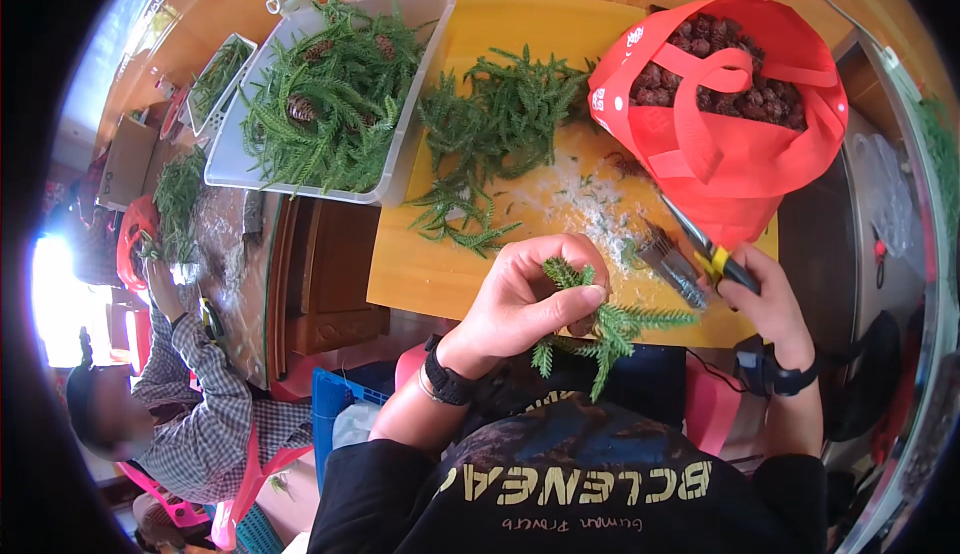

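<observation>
My left hand [545, 294] is closed in a pinch around the stem of a green artificial pine sprig [625, 326], held in front of my chest. Its needled branches spread to the right and downward past my thumb. At the table's right edge, my right hand [768, 299] has its fingers wrapped on the handle of yellow-and-black pliers [716, 256]. The jaws point away from me, towards a red bag [735, 194]. Just left of the pliers lies a bundle of thin dark sticks or wires [670, 269]; I cannot tell which.
On the yellow table [420, 264] lie loose pine sprigs [510, 114] and white flakes [590, 199]. A clear plastic bin [385, 189] holds sprigs and cones at back left. Brown pine cones [720, 74] fill the red bag. Another person [190, 394] works at a table on the left.
</observation>
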A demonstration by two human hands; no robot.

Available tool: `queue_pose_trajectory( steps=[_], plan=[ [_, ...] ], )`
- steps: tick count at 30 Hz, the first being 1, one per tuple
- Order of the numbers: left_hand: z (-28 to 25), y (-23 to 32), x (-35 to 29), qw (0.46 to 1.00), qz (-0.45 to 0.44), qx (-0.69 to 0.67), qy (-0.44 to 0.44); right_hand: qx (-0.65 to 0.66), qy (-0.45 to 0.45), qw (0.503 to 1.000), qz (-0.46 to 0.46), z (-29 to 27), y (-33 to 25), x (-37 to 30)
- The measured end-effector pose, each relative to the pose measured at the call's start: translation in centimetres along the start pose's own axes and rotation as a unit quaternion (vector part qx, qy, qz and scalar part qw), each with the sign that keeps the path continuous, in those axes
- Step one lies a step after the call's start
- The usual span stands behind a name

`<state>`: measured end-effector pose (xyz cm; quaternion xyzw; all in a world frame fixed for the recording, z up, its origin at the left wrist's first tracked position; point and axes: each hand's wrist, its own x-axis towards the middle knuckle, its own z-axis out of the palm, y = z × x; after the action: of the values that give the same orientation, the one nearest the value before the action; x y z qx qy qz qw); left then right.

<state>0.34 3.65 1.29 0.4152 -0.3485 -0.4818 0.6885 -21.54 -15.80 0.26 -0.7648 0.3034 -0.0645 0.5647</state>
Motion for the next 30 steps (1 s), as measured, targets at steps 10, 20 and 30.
queue_pose_trajectory(
  steps=[10, 20, 30],
  plan=[
    [0.1, -0.5, 0.5, 0.988, -0.082, -0.112, -0.069, -0.108, -0.071, 0.938, -0.322, 1.5, -3.6, 0.0],
    [-0.6, -0.8, 0.2, 0.972, -0.149, -0.161, -0.088, -0.151, -0.054, 0.907, -0.389, 1.8, -4.1, 0.9],
    [-0.9, -1.1, 0.2, 0.967, -0.153, -0.173, -0.107, -0.165, -0.041, 0.907, -0.386, 1.8, -4.3, 0.7]
  ],
)
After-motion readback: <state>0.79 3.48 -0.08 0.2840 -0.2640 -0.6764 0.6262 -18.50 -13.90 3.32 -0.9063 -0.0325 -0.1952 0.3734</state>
